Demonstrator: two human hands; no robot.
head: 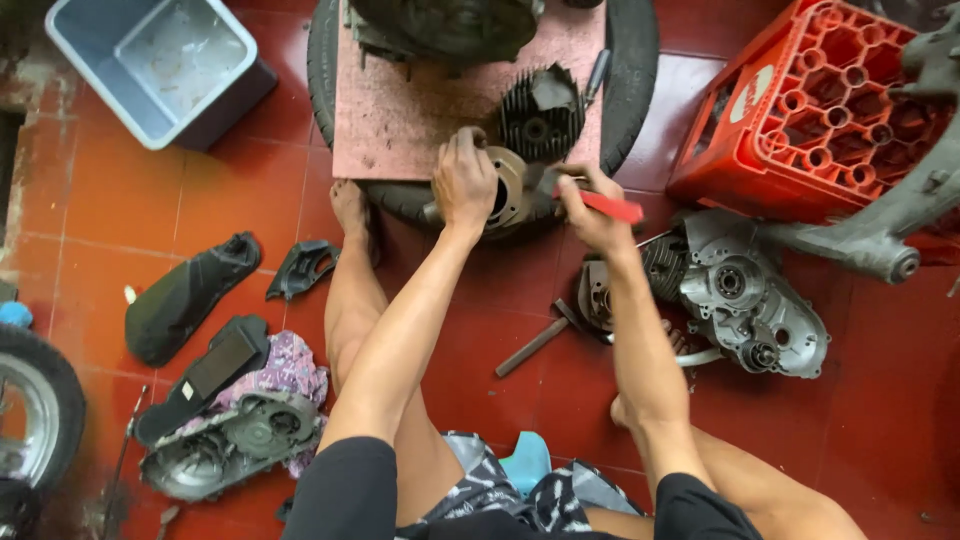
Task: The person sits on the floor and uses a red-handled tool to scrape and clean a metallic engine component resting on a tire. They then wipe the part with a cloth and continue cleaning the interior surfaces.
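Red-handled scraper (612,207) clenched in right hand (590,210), blade at the cylinder (508,190), 12 o'clock on the tyre (400,195) edge. Left hand (464,182) grips the cylinder top. Risk: blade slips and gouges the sealing face, or the cylinder rolls off the tyre.

floor (130,200): red tiles
crate (810,110): bright red
tub (160,65): pale blue-grey
board (400,110): dusty pink, speckled
tool handle (612,207): red
cloth (285,365): purple floral, left of the legs
shorts (500,490): black-and-white pattern
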